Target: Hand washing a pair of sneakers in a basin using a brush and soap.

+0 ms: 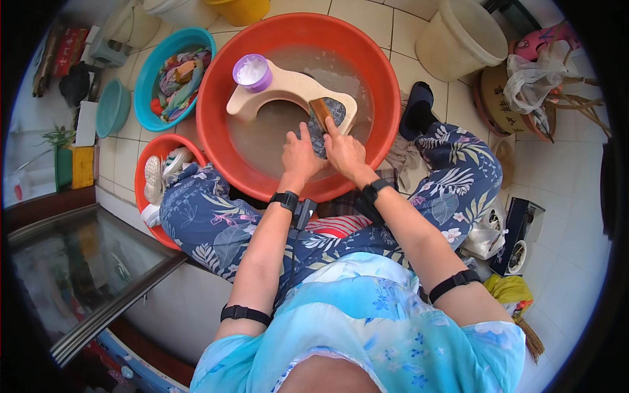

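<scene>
My right hand (345, 153) grips a wooden-backed scrubbing brush (320, 115), its index finger stretched along the wood. Under the brush lies a wet dark-grey patterned fabric item (337, 110), possibly a cloth or a shoe. My left hand (300, 156) has its fingers spread over the near part of that item, with the thumb at its lower edge. The item rests partly on a curved beige plastic stool or board (290, 78), which lies in a large red basin (212, 123) of murky water. A purple tub of white powder (252, 73) stands on the board's left end.
At the left stand a turquoise basin of colourful cloths (142, 93) and a red basin of shoes (142, 162). A whitish bucket (449, 44) and a potted plant's tan pot (499, 103) are at the right. My knees flank the large basin; a glass-topped cabinet (93, 260) is at lower left.
</scene>
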Demonstrator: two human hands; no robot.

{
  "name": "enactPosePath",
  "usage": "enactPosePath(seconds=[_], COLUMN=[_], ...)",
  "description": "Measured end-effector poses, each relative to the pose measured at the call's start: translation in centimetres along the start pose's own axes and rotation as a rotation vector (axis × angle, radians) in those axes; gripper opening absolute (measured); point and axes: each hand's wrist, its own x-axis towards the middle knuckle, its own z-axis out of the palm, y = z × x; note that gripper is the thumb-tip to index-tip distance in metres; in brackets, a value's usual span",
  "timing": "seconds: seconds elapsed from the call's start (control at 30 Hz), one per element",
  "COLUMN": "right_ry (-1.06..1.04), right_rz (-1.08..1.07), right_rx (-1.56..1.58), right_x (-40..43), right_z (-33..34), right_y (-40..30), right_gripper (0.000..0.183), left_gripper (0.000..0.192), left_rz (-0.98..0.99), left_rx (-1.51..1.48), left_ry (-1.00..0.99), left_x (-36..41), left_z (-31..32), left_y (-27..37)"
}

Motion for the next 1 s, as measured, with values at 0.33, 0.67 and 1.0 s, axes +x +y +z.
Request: enactPosePath(seconds=[0.33,0.67,1.0], right_ry=[0.045,0.052,0.121], right_rz=[-0.204,-0.307,-0.054], right_rx=[-0.065,-0.129,-0.086], right_x=[-5.3,-2.1,3.5], right_z=[-0.7,-1.2,-0.7], right_y=[2.0,0.4,1.0], right_gripper=[0.048,0.048,0.05], left_gripper=[0.123,0.119,0.12], left_rz=[0.025,0.034,0.035], left_rx=[-0.057,-0.086,-0.046], left_ry=[-0.033,-0.064,-0.078], left_x=[0.4,0.9,1.2], left_z=[0.2,-0.5,-0.9], left_y=[-1.0,-2.1,-0.4])
